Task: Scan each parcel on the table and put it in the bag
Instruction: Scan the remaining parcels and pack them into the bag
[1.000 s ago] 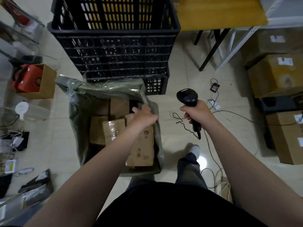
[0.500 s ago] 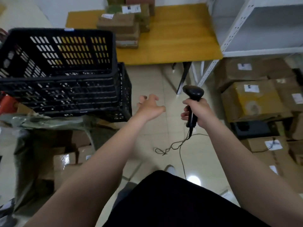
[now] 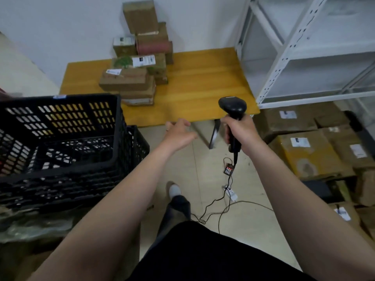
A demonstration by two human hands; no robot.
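Several brown cardboard parcels (image 3: 134, 82) with white labels are stacked at the back left of the yellow wooden table (image 3: 203, 86). My right hand (image 3: 241, 132) grips the handle of a black barcode scanner (image 3: 232, 107), held upright in front of the table's near edge. My left hand (image 3: 178, 133) is empty, fingers spread, stretched toward the table edge, well short of the parcels. A crumpled edge of the green-grey bag (image 3: 26, 226) shows at the lower left; its inside is hidden.
Stacked black plastic crates (image 3: 60, 147) fill the left, between bag and table. A white metal shelf (image 3: 304, 53) stands at the right above piled cardboard boxes (image 3: 308, 151). Cables and a small power device (image 3: 228, 169) lie on the tiled floor by my foot.
My left hand has left the bag, where it was over the boxes, and reached forward empty toward the table. My view has swung from the bag up to the table and parcels.
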